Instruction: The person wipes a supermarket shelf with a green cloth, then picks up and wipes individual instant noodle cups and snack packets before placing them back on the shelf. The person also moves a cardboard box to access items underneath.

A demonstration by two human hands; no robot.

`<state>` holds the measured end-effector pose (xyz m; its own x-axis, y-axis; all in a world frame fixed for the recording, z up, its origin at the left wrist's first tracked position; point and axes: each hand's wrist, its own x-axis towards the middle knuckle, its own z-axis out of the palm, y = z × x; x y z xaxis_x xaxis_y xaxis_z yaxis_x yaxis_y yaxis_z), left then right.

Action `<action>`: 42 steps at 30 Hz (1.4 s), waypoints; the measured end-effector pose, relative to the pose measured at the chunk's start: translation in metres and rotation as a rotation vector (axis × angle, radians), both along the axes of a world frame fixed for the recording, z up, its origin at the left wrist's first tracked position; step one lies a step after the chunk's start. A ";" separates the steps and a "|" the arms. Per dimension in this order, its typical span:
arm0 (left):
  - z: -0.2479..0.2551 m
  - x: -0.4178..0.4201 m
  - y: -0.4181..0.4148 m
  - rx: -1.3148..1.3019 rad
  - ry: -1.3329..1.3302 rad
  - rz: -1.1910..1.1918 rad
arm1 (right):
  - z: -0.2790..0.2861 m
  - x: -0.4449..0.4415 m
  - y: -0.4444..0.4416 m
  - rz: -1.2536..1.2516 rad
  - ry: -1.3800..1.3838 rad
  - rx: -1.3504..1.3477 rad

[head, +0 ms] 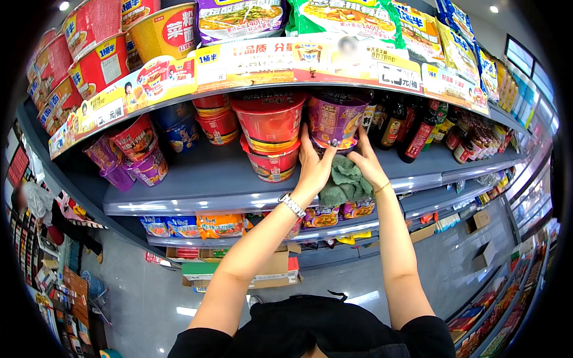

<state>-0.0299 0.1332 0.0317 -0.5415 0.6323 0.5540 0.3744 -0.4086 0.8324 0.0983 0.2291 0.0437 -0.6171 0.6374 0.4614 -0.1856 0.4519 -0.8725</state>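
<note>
Both my hands are around a purple instant-noodle tub (338, 117) at the shelf under the promotional strip. My left hand (315, 163) grips its left side, a wristwatch on that wrist. From the right side my right hand (368, 161) holds the same tub, and a thin bracelet circles that wrist. A crumpled green cloth (344, 181) hangs between my hands below the tub, over the shelf's front edge; which hand holds it I cannot tell. Stacked red noodle tubs (268, 123) stand just left of my left hand.
Sauce bottles (419, 136) and small jars (470, 145) stand to the right on the grey shelf (201, 176). More noodle tubs stand left. The shelf above, with its price strip (246, 62), overhangs my hands. Opened cartons (268, 268) lie low down. A person (67, 223) is at far left.
</note>
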 end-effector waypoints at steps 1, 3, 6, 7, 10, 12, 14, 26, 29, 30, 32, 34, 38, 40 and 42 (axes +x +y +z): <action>0.000 0.002 0.004 0.006 -0.007 0.005 | -0.001 0.001 -0.001 -0.006 -0.013 0.039; 0.000 0.003 0.008 0.019 -0.020 0.016 | -0.001 0.006 -0.003 -0.028 -0.015 0.059; -0.004 0.009 -0.001 0.037 0.024 -0.034 | -0.005 0.017 -0.016 -0.174 -0.049 0.139; -0.007 0.010 -0.005 0.053 0.040 -0.061 | -0.004 0.023 -0.024 -0.237 -0.062 0.196; 0.007 0.023 -0.037 0.038 0.166 -0.030 | 0.006 0.044 -0.066 -0.297 -0.034 0.199; 0.018 0.032 -0.052 0.076 0.258 0.000 | 0.011 0.050 -0.086 -0.339 -0.019 0.223; 0.032 0.034 -0.069 0.053 0.259 -0.022 | 0.023 0.055 -0.109 -0.327 -0.034 0.104; 0.024 0.025 -0.144 -0.057 -0.175 -0.393 | 0.064 0.067 -0.183 -0.446 -0.309 0.419; 0.029 0.024 -0.183 -0.148 -0.101 -0.339 | 0.050 0.072 -0.200 -0.333 -0.316 0.464; 0.024 0.019 -0.195 -0.176 -0.121 -0.346 | 0.045 0.069 -0.203 -0.318 -0.309 0.550; 0.018 0.009 -0.220 -0.214 -0.179 -0.328 | 0.039 0.056 -0.213 -0.268 -0.327 0.590; 0.010 -0.007 -0.239 -0.194 -0.148 -0.254 | 0.037 0.037 -0.219 -0.213 -0.342 0.569; 0.015 -0.046 -0.265 -0.174 -0.139 -0.073 | 0.049 -0.018 -0.230 -0.056 -0.350 0.475; 0.023 -0.070 -0.271 -0.104 -0.122 0.005 | 0.056 -0.052 -0.232 0.001 -0.294 0.449; 0.028 -0.095 -0.274 -0.095 -0.089 0.062 | 0.055 -0.083 -0.233 0.018 -0.263 0.444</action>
